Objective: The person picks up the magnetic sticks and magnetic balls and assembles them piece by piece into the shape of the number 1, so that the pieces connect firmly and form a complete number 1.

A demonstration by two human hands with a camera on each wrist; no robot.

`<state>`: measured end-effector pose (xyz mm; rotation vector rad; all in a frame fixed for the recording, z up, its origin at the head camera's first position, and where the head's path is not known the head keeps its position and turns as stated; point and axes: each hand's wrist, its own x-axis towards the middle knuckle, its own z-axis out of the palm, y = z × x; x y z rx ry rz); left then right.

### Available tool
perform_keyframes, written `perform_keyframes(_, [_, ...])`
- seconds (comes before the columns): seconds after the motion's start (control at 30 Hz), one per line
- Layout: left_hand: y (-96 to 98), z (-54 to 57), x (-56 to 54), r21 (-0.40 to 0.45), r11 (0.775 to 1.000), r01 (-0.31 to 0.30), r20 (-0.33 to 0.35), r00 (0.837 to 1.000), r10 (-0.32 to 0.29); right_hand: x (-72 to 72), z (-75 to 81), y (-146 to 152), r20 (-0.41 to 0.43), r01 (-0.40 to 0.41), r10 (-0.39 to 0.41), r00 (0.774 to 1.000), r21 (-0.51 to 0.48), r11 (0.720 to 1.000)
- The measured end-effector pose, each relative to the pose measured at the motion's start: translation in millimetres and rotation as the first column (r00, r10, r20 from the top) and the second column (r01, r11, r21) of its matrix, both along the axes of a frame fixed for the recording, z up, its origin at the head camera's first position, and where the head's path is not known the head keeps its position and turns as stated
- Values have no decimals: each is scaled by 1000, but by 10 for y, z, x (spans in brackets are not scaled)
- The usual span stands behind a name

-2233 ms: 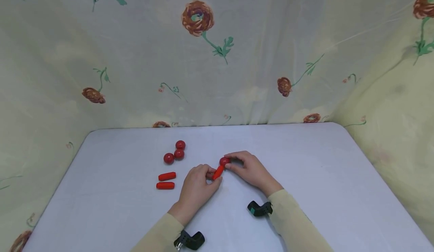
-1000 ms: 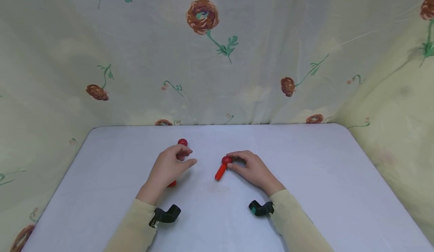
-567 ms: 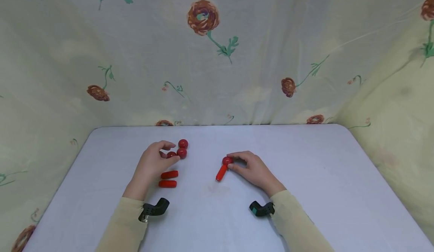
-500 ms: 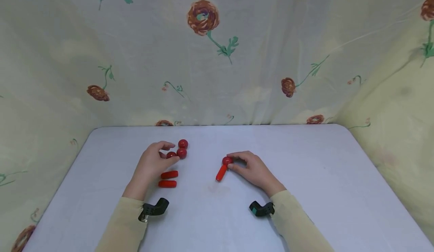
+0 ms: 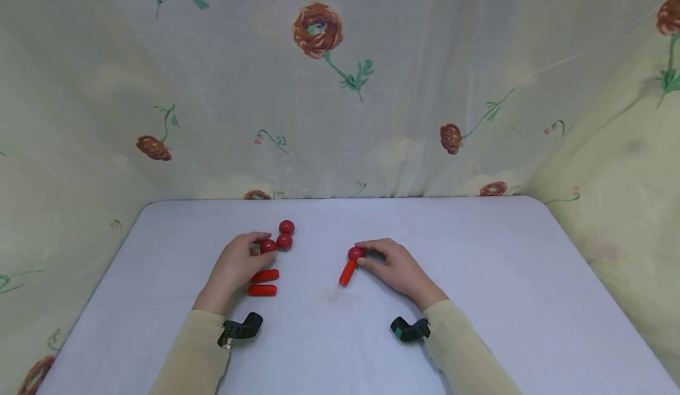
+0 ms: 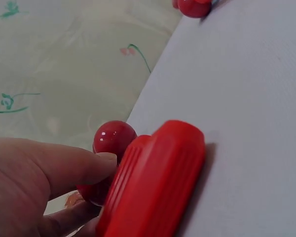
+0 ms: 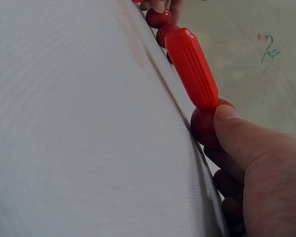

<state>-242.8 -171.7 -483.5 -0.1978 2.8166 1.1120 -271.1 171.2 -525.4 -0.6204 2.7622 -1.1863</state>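
At the left, my left hand [image 5: 236,263] pinches a glossy red ball [image 5: 268,246] between thumb and fingers. Right beside it are a second red ball [image 5: 284,242] and a third red ball [image 5: 287,227] farther back. Two red ridged sticks [image 5: 265,276] lie side by side just in front of these fingers. My right hand [image 5: 395,268] grips another red ball [image 5: 355,254], near the table's middle. From this ball a red ridged stick [image 7: 192,69] extends toward the near left; the thumb covers part of the ball where they meet.
Everything lies on a white table [image 5: 478,253] with rounded far corners. Flower-printed cloth [image 5: 212,76] hangs behind and at both sides. Each wrist wears a black camera, such as the one on the right wrist [image 5: 409,329].
The left hand has let go of the stick at the middle, moved left to the balls, and its fingers have closed on the leftmost one. The right hand stays on its ball.
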Motion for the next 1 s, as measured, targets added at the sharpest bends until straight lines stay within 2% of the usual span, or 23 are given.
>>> perform_keyframes(0.53, [-54,-50,-26,10,1000,-24,1,1000,24,2,13,-6,-2,-6,6,1000,-2,1000])
perform_keyframes(0.77, [-45,31,-25,57,996,-62,-10,998,62,-3,4,-5,-6,-15,15,1000,-9,1000])
perform_keyframes(1.0, [-23,111,-33,114,993,-28,-25,999,31,0,0,-2,-8,-16,16,1000,-12,1000])
